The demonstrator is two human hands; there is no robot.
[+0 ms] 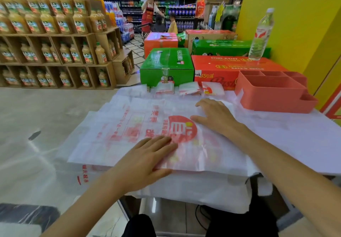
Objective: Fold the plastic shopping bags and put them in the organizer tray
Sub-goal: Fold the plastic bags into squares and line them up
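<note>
A white plastic shopping bag (pixel 129 126) with red print lies flat on a stack of similar bags on the white table (pixel 295 135). My left hand (pixel 145 159) presses flat on its near part, fingers straight. My right hand (pixel 215 115) rests flat on its right side, fingers spread. Three small folded bags (pixel 190 88) sit in a row at the table's far edge. The coral organizer tray (pixel 273 92) stands at the back right with its compartments showing no bags.
Green and orange cartons (pixel 166 65) stand behind the table, a water bottle (pixel 260 35) on one of them. Juice shelves (pixel 55 43) fill the left. A yellow wall is at the right. Two people stand in the far aisle. Bags hang over the table's near edge.
</note>
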